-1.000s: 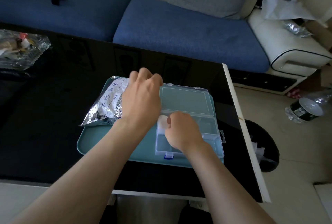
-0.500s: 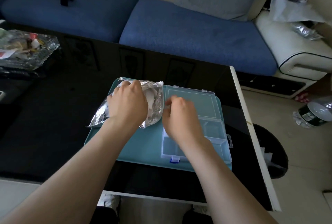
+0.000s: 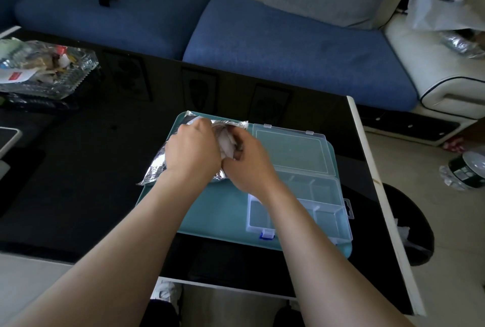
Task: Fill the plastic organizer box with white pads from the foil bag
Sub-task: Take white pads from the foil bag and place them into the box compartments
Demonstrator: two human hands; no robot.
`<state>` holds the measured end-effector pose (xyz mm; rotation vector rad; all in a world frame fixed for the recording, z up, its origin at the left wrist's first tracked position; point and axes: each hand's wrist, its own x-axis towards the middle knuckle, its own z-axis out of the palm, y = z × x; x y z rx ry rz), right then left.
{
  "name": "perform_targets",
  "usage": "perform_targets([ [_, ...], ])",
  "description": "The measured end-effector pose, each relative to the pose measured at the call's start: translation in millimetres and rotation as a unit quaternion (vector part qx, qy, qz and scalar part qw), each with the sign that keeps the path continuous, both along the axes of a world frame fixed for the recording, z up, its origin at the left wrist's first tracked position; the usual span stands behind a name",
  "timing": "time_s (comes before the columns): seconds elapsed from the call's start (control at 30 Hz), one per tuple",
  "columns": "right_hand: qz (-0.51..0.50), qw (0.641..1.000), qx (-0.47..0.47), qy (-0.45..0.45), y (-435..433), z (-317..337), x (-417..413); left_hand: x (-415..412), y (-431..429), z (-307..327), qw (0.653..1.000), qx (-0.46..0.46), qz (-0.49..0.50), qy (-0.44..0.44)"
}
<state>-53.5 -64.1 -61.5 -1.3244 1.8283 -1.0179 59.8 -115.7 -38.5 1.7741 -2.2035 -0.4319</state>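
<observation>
A crinkled foil bag (image 3: 157, 166) lies on the left half of a teal tray (image 3: 210, 211). My left hand (image 3: 193, 152) grips the bag's open mouth and holds it up. White pads (image 3: 225, 143) show inside the opening. My right hand (image 3: 248, 162) has its fingers curled into the bag's mouth on the pads. The clear plastic organizer box (image 3: 325, 203) sits open on the tray's right half, its lid (image 3: 291, 150) folded back. My right forearm hides the box's near left compartments.
The tray rests on a black glass table (image 3: 86, 177) whose white right edge (image 3: 378, 190) runs close to the box. A glass dish of clutter (image 3: 44, 69) stands far left. A blue sofa (image 3: 275, 45) is behind, a plastic bottle (image 3: 464, 169) on the floor at right.
My right hand left the organizer box and moved left into the foil bag's mouth. My left hand shifted from over the box to gripping the bag and lifting its opening.
</observation>
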Motion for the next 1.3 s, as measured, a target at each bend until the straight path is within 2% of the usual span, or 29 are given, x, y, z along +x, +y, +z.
perform_targets([
  [0.17, 0.008, 1.0, -0.006, 0.005, -7.1, -9.9, -5.4, 5.1, 1.8, 7.3, 1.0, 0.024, -0.005, 0.01],
  [0.3, -0.044, 0.993, -0.068, 0.082, -6.4, -12.1, -4.4, 4.5, 7.7, 13.2, 0.999, 0.041, 0.011, 0.001],
  [0.53, -0.072, 0.98, -0.093, 0.161, -11.2, -15.9, -10.1, 1.4, 12.1, 15.9, 0.999, 0.036, 0.03, -0.013],
  [0.7, -0.102, 0.976, -0.064, 0.179, -10.1, -15.1, -16.5, 2.1, 12.2, 16.2, 0.999, 0.032, 0.034, -0.004],
  [0.9, -0.02, 0.983, -0.057, 0.172, -13.2, -18.5, -3.7, 0.1, 15.5, 19.8, 0.998, 0.042, 0.033, -0.019],
  [1.1, -0.096, 0.973, -0.084, 0.194, -18.3, -21.5, -6.4, 0.8, 17.5, 21.4, 0.999, 0.037, 0.034, -0.018],
  [1.3, -0.126, 0.962, -0.115, 0.212, -4.5, 2.1, -14.5, -1.1, 14.9, 19.1, 1.0, 0.023, 0.021, -0.001],
])
